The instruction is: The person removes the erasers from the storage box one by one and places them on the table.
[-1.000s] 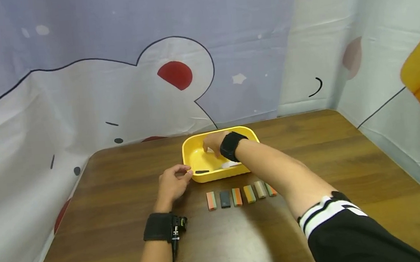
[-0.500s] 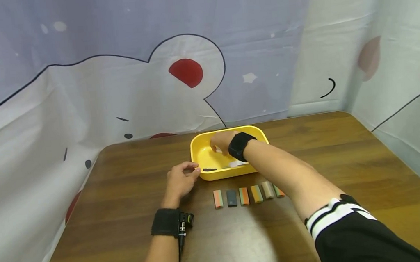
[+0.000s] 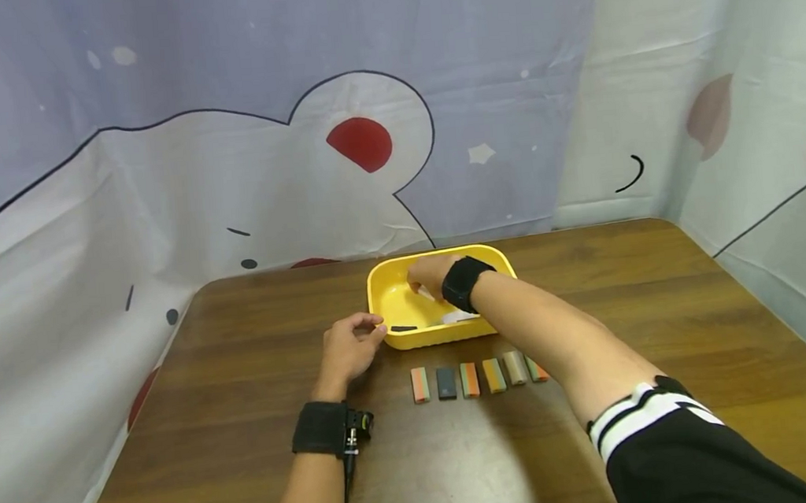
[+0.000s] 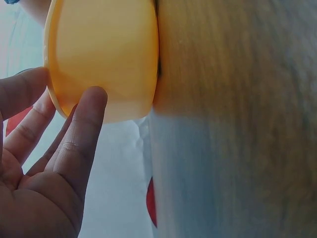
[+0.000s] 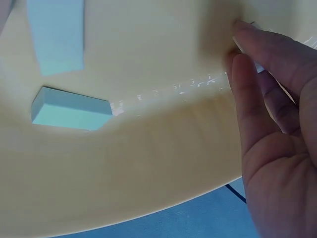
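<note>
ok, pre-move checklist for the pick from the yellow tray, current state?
1. Right hand inside yellow tray: ok.
2. Grip on a pale block at the fingertips: cannot tell, mostly hidden.
3. Left hand steadying the tray's near-left corner: ok, fingers at the rim.
4. Other pale blocks apart from the fingers: ok.
5. Row of blocks on the table undisturbed under the right forearm: ok.

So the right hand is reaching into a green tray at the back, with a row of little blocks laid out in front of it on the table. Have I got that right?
Not quite: the tray is yellow, not green, as the head view shows. The right hand does reach into it, and the row of little blocks lies in front of it on the table.
</note>
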